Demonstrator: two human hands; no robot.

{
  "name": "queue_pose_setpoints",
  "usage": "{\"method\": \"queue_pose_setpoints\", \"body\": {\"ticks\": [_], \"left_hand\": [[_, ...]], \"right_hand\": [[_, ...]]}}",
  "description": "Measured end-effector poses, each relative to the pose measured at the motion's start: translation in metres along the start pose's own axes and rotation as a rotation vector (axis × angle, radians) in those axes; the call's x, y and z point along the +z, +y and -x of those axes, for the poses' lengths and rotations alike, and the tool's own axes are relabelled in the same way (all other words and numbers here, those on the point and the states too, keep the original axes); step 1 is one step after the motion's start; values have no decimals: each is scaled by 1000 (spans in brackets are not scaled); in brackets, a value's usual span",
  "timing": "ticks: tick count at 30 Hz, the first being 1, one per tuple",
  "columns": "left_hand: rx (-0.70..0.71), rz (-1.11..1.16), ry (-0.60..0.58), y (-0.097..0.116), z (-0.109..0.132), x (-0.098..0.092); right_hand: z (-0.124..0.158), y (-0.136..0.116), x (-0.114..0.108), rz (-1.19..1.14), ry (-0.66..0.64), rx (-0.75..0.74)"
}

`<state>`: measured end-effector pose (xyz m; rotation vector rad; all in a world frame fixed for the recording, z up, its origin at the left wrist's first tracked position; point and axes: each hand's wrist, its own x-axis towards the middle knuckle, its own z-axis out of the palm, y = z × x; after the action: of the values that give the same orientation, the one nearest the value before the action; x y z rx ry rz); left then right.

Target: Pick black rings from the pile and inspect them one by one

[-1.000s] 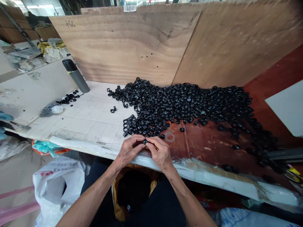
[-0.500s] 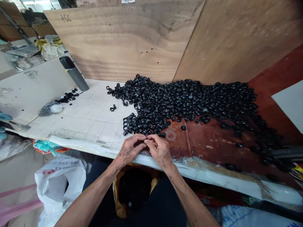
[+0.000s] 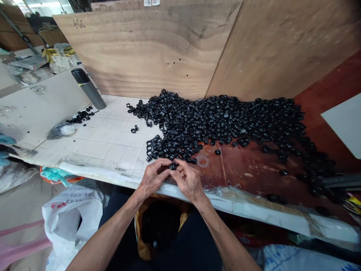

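My left hand and my right hand meet at the table's front edge, fingertips pinched together. Between them shows a small black ring-shaped part, gripped by the fingers of both hands. Just beyond the fingers spreads a large pile of similar black plastic parts, some with open ring ends. The fingertips partly cover the held part, so its exact shape is hard to make out.
A grey bottle with a black cap stands at the left, near a small heap of black pieces and a clear plastic bag. Wooden boards wall the back. An open yellow sack sits below the edge, beside a white bag.
The black part now shows between my fingertips, where it was mostly hidden before. My right fingers have shifted slightly; the pile looks the same.
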<state>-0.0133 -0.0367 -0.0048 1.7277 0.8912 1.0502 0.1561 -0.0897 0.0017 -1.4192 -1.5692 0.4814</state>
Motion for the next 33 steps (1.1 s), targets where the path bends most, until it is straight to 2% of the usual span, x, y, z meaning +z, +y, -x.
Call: {"method": "queue_pose_setpoints", "body": {"ticks": [5,9,12,16,19,22,24,25,27,28,30,31,33], "left_hand": [[-41,53,26,-4,1,1],[-48,90,28,-8,2,2],[-63,119,10,-7,2,2],[-110,149,-63,-1,3,2],[-35,-13,-85,5,15,0],[146,-216,-124,10,41,-6],[238,-261,-215,17,59,-15],[250,-270,-268,21,65,-20],[206,-287,-333,31,68,-28],[158,-300,-326,35,64,-29],[74,-322,-234,39,48,-26],[60,-348,-139,38,37,-20],[115,-414,-31,29,14,-6]], "right_hand": [[0,-3,-3,-11,33,14],[-1,-4,-4,-68,7,29],[-2,-2,-3,-114,28,26],[0,0,0,-233,-27,70],[12,-5,4,-305,-41,203],[33,-17,8,-425,-104,446],[45,-25,8,-448,-214,570],[48,-28,7,-421,-279,580],[45,-30,2,-279,-309,478],[40,-29,0,-178,-255,380],[24,-21,-3,35,-47,172],[15,-15,-3,116,23,86],[0,-1,-1,214,37,-36]]}}
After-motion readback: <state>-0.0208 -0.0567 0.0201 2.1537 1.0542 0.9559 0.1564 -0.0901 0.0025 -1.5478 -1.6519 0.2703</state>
